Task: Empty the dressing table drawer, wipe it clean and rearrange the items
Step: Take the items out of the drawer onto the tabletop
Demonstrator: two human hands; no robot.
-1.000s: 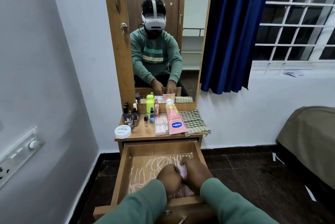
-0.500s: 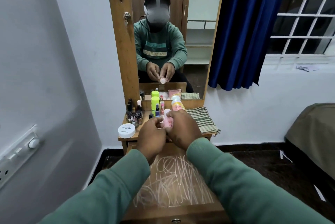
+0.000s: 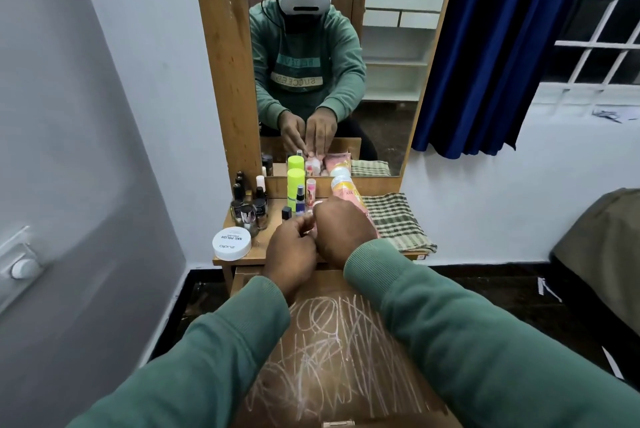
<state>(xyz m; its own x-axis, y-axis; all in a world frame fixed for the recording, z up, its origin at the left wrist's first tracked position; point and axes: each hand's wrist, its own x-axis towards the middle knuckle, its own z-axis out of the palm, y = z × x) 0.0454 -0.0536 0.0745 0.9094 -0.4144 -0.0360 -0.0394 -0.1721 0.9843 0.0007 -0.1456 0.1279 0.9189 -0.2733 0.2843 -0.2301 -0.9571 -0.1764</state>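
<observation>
Fingers [image 3: 306,220] of both hands are curled in and bunched together around a small pale pink item [image 3: 313,221]; we cannot tell what it is, nor which hand carries it. We note the left hand [image 3: 292,251] and the right hand [image 3: 341,232] touching knuckle to knuckle above the front edge of the dressing table top [image 3: 266,247], both in green sleeves.

Just behind the right hand we record a pink tube [image 3: 348,194] lying on its side, with a folded checked cloth [image 3: 398,223] beside it. Behind the left hand stand a green-capped bottle [image 3: 295,185] and small spray bottles. At the left we find a cluster of nail polish bottles [image 3: 247,208] and, near the front edge, a white round tub [image 3: 231,243] marked nail polish.

Below the hands, the drawer [image 3: 332,358] is pulled out; its floor carries pale scribble marks and no items that we can see.
</observation>
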